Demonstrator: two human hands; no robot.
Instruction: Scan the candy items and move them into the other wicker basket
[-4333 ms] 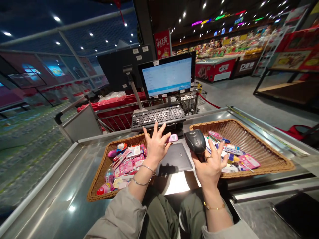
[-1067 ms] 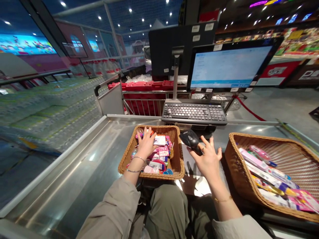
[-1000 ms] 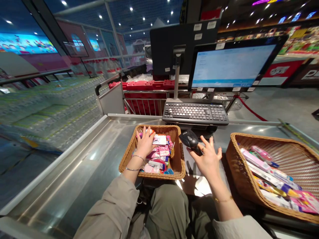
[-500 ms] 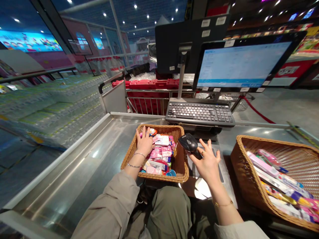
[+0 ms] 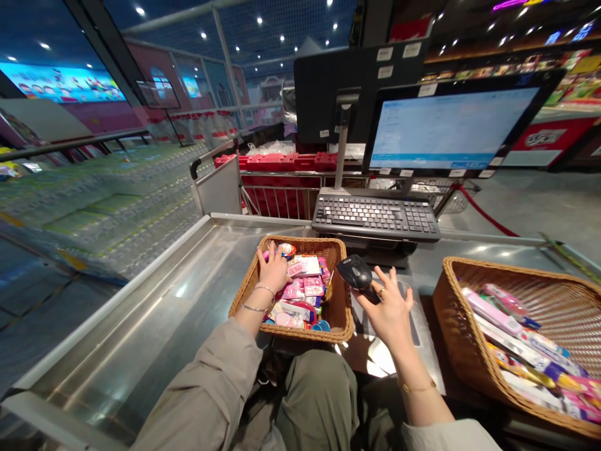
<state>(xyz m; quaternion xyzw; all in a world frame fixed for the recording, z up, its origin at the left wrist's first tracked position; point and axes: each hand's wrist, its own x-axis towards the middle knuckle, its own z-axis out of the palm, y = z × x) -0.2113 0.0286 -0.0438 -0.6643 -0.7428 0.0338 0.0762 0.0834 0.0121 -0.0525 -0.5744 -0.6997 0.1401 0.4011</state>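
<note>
My left hand (image 5: 273, 270) reaches over a brown wicker basket (image 5: 235, 308) in front of me, its fingers spread and bent down onto the goods inside. Small pink packets (image 5: 313, 286), a white box (image 5: 310, 265) and blue round pieces (image 5: 321, 326) lie in that basket. Close to my left thumb is a small pink-and-white packet (image 5: 295, 269); whether they touch I cannot tell. A black handheld barcode scanner (image 5: 355, 273) is just right of the basket. My right hand (image 5: 390, 308) hovers beside its handle with fingers apart, not wrapped round it.
A second wicker basket (image 5: 448, 313) with long packages stands at the right. Behind the metal counter (image 5: 188, 275) are a keyboard (image 5: 375, 213), a lit monitor (image 5: 451, 128) and a dark screen back (image 5: 323, 88). Stacked bottle packs (image 5: 107, 207) stand at the left.
The view has shifted slightly. Both hands keep nearly the same place and pose, the left in the basket and the right by the scanner.
</note>
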